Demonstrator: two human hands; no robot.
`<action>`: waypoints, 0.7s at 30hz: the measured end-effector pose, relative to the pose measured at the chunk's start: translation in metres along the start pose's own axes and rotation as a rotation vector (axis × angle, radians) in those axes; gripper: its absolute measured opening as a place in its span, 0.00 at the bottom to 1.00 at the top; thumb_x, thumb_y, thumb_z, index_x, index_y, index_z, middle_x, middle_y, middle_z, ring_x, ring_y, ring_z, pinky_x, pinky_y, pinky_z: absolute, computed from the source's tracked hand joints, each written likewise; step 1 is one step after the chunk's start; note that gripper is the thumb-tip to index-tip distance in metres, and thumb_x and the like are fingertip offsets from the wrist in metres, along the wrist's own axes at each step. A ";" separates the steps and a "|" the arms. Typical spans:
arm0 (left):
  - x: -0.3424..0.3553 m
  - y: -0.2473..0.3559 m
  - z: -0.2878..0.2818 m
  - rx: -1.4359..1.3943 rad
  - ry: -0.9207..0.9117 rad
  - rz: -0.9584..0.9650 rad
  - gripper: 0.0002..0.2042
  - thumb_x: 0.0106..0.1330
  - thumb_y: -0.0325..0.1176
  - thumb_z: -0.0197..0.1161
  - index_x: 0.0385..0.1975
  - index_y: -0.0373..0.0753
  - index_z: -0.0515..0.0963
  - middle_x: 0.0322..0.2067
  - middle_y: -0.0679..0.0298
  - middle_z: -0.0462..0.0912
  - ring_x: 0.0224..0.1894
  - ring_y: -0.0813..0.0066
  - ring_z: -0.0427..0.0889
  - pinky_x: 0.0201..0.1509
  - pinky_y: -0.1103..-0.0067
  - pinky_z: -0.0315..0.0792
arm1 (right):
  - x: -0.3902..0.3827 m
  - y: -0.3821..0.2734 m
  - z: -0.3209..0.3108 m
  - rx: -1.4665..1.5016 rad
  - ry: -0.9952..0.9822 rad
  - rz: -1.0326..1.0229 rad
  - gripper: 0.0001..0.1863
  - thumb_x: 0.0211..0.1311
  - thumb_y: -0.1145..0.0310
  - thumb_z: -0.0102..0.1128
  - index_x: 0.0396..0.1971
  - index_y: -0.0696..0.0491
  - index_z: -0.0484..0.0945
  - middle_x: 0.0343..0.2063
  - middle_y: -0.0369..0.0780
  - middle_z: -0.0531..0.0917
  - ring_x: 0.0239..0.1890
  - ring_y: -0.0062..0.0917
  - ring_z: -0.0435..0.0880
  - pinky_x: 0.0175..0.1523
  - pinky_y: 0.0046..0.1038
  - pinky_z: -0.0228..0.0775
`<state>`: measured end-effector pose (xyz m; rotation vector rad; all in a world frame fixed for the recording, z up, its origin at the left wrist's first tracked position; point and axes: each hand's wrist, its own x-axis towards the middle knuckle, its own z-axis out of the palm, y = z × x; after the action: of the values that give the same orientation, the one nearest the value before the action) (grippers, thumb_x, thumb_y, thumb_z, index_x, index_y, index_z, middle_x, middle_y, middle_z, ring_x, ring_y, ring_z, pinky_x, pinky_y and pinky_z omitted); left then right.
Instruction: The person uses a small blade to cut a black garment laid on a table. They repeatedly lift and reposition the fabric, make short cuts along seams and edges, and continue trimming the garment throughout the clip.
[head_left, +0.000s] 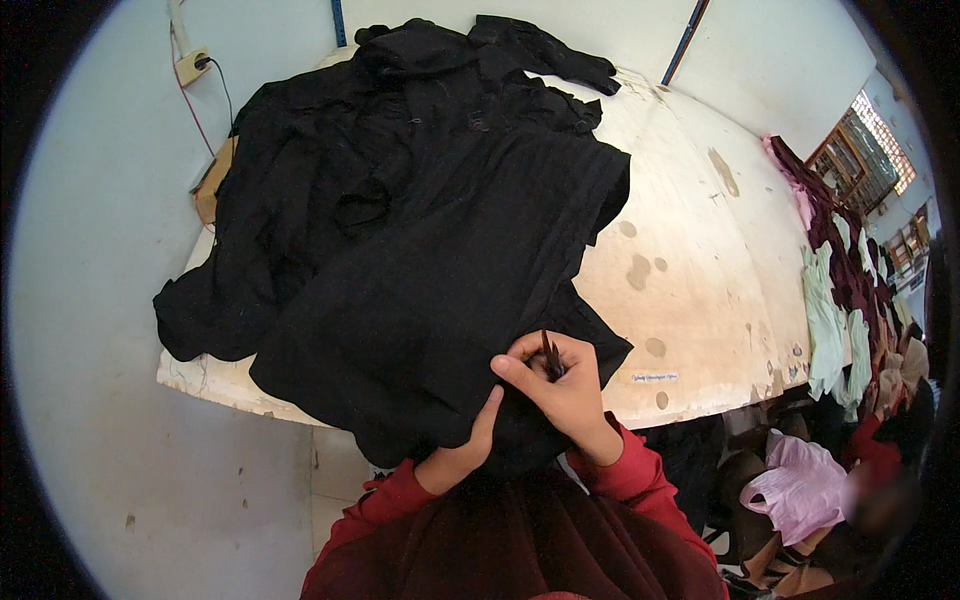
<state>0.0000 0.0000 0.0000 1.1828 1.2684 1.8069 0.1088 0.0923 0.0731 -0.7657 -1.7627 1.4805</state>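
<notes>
Gripping a dark pointed tool (551,357), right hand (573,388) touched black cloth (400,280), which hid part of left hand (468,448), grip unclear. Cloth lay heaped across table (710,290), partly blocking cardboard box (212,184); wall socket (190,68) sat beyond.

A pale wall (110,250) bearing a power socket (190,68) rises at left. A stained worktable (715,270) spreads right, and a latticed window (886,140) shows at the far right.

The cloth (400,270) is covering the table (720,300)'s left part, overhanging its near edge, where the left hand (472,441) and right hand (572,395) are touching it. Garments (822,320) are lying right of the table; a box (212,185) is sitting at its left edge.
</notes>
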 end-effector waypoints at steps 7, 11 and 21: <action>-0.003 -0.021 0.000 -0.382 0.164 -0.303 0.15 0.71 0.28 0.57 0.55 0.29 0.73 0.55 0.57 0.75 0.55 0.69 0.76 0.61 0.77 0.68 | 0.005 0.017 0.006 0.666 -0.133 0.278 0.08 0.60 0.67 0.68 0.34 0.55 0.81 0.25 0.33 0.82 0.19 0.08 0.69 0.24 0.14 0.55; 0.003 -0.007 0.006 -0.609 0.174 -0.462 0.22 0.77 0.44 0.43 0.57 0.33 0.70 0.52 0.56 0.77 0.53 0.69 0.78 0.58 0.74 0.72 | -0.002 0.025 0.010 0.202 0.054 -0.069 0.13 0.55 0.68 0.72 0.38 0.55 0.80 0.26 0.34 0.83 0.26 0.14 0.78 0.34 0.16 0.67; 0.000 -0.006 0.005 -0.617 0.192 -0.475 0.21 0.77 0.43 0.45 0.58 0.33 0.70 0.52 0.57 0.78 0.53 0.68 0.78 0.59 0.73 0.71 | -0.015 0.002 -0.005 -0.463 0.136 -0.384 0.16 0.48 0.71 0.75 0.38 0.59 0.83 0.32 0.42 0.87 0.33 0.23 0.86 0.39 0.20 0.74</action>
<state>0.0042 0.0037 -0.0050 0.3422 0.8810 1.7736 0.1219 0.0835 0.0692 -0.6795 -2.0334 0.7603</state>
